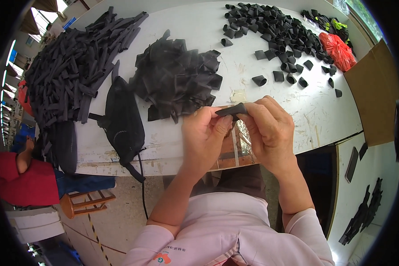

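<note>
My left hand (pixel 201 139) and my right hand (pixel 272 128) meet at the front edge of the table, with a small black fabric piece (pixel 232 110) pinched between them. My left thumb presses the piece from below, while the right fingers grip its other end. Just beyond my left hand lies a heap of flat black fabric pieces (pixel 175 73). A large scatter of short black fabric tubes (pixel 292 37) covers the far right of the table, several with their round ends showing. Some lie singly nearer to my right hand.
Long black fabric strips (pixel 71 71) are piled at the far left. A black cloth item with a cord (pixel 125 119) lies beside them. A red plastic bag (pixel 337 49) and a cardboard box (pixel 377 93) stand right. A co-worker in red (pixel 26 179) sits left by a wooden stool (pixel 86 204).
</note>
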Motion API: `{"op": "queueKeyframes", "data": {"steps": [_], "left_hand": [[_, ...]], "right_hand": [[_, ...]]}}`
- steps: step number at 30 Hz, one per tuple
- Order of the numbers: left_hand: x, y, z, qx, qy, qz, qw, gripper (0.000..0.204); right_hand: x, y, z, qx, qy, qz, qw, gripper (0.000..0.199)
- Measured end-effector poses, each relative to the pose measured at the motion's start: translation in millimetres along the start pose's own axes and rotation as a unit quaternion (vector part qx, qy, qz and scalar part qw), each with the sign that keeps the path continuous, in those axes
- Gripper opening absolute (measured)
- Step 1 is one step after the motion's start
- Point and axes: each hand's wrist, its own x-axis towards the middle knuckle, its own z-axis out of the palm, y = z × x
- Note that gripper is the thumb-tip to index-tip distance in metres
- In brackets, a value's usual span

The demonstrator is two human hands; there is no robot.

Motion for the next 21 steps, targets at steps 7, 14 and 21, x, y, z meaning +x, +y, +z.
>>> {"op": "queueKeyframes", "data": {"steps": [7,14,21], "left_hand": [[37,-79,-13,0.281,0.114,0.070,0.950,0.021],[79,-128,2,0.593,0.018,-0.001,0.805,0.028],[100,-145,-30,0.510,-0.091,0.115,0.847,0.006]], "right_hand": [[20,65,-18,0.302,0.234,0.376,0.844,0.033],[-62,43,19,0.403,0.032,0.445,0.799,0.030],[-85,37,23,0.402,-0.023,0.471,0.785,0.031]]}}
